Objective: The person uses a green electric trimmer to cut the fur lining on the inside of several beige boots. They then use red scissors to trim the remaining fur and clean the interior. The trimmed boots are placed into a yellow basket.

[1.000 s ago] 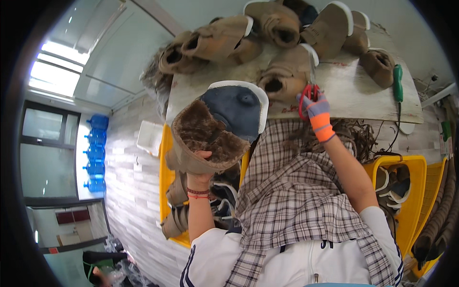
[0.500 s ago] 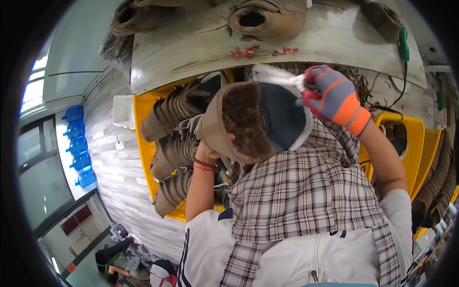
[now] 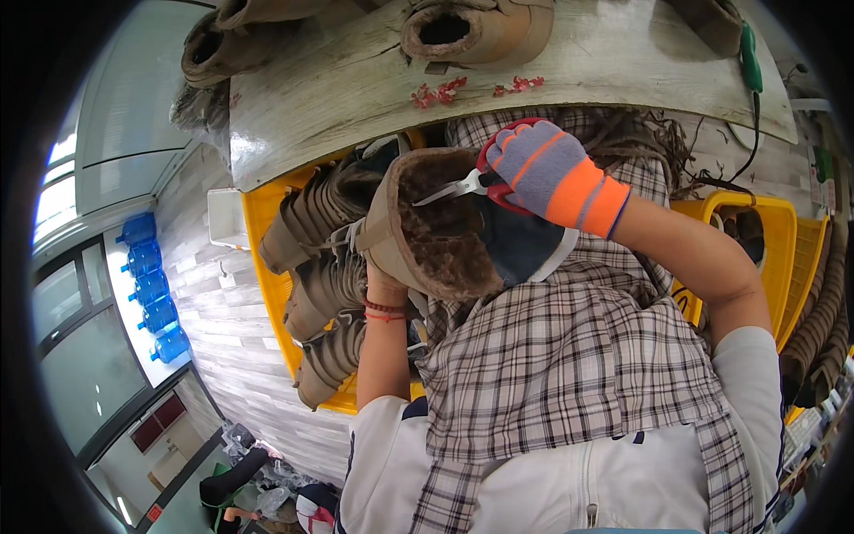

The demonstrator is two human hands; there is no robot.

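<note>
Left hand [image 3: 381, 283] mostly hidden under the fur-lined boot [image 3: 427, 227], grip clamped on it, near the bench [image 3: 356, 80] edge. Gloved right hand [image 3: 547, 169] closed on red-handled scissors [image 3: 471, 182], blades pointing left into the boot's opening. Boot's long axis runs left-right; yellow crate [image 3: 258, 214] of boots at left.

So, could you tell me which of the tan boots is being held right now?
The fur-lined boot over the lap, gripped by the left hand; the others sit on the table or in the yellow bin.
</note>
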